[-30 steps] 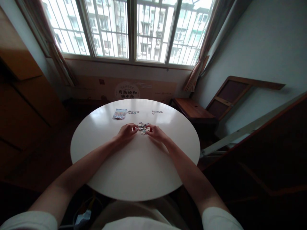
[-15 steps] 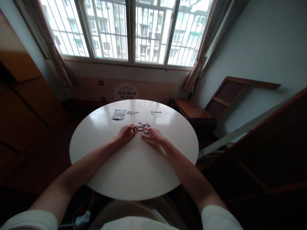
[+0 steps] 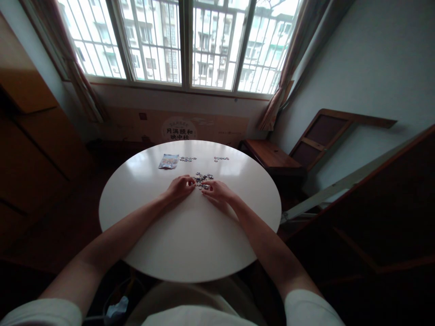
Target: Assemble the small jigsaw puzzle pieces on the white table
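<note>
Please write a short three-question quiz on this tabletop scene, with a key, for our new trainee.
1. True or false: the left hand and the right hand are both at the central pile of puzzle pieces.

2. The colourful printed item lies on: A, the floor; B, the round white table; C, the windowsill.

3. Fill in the number: beyond the pile lie ___ smaller groups of pieces.

Key: 1, true; 2, B; 3, two.

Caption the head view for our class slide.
Left hand and right hand at puzzle pieces on a round white table.
</note>
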### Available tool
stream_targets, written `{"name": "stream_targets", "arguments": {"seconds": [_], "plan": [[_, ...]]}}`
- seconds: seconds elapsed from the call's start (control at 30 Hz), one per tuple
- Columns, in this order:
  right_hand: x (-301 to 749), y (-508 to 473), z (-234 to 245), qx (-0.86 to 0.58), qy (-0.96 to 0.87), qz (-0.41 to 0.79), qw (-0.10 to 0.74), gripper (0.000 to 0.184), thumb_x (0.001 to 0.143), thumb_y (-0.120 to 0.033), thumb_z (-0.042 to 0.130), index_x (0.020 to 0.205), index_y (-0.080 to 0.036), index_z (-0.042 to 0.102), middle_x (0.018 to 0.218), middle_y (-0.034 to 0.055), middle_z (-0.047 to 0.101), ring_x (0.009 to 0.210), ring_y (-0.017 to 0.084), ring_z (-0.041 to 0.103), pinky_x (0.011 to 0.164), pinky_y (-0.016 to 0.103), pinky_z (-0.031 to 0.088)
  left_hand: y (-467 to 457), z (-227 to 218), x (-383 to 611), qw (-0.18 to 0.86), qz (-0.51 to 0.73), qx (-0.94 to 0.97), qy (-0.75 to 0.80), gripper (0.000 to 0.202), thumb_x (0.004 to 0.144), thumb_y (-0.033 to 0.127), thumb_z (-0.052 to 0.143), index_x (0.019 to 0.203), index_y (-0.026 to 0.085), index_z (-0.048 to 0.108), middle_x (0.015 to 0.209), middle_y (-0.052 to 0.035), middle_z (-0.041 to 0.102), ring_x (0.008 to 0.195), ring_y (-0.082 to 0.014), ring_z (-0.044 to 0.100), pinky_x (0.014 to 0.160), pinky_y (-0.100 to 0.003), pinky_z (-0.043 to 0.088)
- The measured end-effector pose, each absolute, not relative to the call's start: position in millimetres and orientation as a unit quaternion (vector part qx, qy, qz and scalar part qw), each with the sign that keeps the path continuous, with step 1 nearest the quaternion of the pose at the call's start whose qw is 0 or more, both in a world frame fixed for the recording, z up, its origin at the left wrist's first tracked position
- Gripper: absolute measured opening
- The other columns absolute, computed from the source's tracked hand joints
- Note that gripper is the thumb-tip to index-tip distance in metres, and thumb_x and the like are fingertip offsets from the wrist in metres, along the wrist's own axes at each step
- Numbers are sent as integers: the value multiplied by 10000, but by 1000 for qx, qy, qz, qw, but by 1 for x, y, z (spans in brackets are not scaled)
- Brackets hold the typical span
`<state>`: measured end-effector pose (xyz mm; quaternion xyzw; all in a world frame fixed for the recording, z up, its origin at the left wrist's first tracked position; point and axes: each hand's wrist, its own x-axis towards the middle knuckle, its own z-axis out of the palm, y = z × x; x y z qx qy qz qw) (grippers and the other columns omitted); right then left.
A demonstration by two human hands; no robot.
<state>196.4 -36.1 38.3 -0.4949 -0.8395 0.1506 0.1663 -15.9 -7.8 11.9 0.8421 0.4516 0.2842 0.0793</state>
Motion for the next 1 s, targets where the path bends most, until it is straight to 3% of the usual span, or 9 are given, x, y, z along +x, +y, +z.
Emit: {"name": "stream_targets", "arguments": {"seconds": [0.3, 0.67, 0.83, 1.0], "plan": [[197, -37, 40, -484, -843, 158, 173, 382, 781, -361, 598, 1143, -250, 651, 713, 8, 641, 586, 108, 513, 573, 214, 322, -7, 10, -18, 79, 281, 850, 438, 220, 802, 374, 570, 849, 214, 713, 789, -9, 620, 618, -110, 546, 586, -217, 369], [195, -32, 32, -468, -842, 160, 214, 340, 804, -341, 581, 1111, -227, 670, 676, 13, 640, 576, 105, 507, 582, 212, 329, -13, 16, -16, 21, 256, 876, 410, 223, 869, 275, 474, 850, 200, 683, 825, -24, 625, 648, -110, 564, 577, -204, 359], [193, -28, 28, -474, -824, 174, 258, 257, 822, -315, 565, 974, -173, 715, 612, 1, 593, 542, 84, 452, 561, 201, 301, -17, 21, -13, -5, 270, 881, 390, 225, 895, 265, 442, 871, 184, 651, 872, -35, 611, 666, -106, 559, 598, -203, 366], [191, -27, 26, -453, -829, 179, 274, 225, 826, -301, 560, 844, -135, 709, 587, -10, 547, 549, 77, 428, 554, 197, 282, -21, 24, -11, 38, 288, 883, 368, 226, 905, 276, 429, 860, 176, 627, 863, -30, 581, 637, -88, 541, 602, -199, 378]]}}
